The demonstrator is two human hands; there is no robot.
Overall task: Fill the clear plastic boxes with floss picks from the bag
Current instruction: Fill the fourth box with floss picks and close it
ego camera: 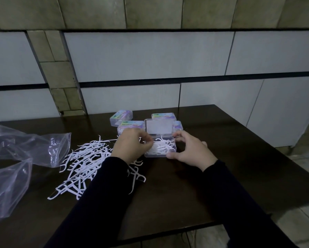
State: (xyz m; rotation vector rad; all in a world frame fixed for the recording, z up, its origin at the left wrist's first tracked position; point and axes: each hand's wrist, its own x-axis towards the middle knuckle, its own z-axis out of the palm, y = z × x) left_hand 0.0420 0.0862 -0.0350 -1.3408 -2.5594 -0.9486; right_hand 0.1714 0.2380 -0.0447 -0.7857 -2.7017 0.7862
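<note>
An open clear plastic box [173, 140] sits mid-table with its lid [159, 126] tilted up at the back and several white floss picks [163, 144] inside. My left hand [130, 146] is at the box's left edge, fingers curled over picks going into it. My right hand [189, 149] grips the box's right side, thumb at the front corner. A loose pile of white floss picks [82, 163] lies to the left on the table. The clear plastic bag [16, 158] lies crumpled at far left.
Closed clear boxes with colourful labels stand behind the open one: one [120, 117] at back left, one [130, 126] behind my left hand, one [163, 115] at the back. The dark table [230, 158] ends at the right and front edges; a tiled wall rises behind.
</note>
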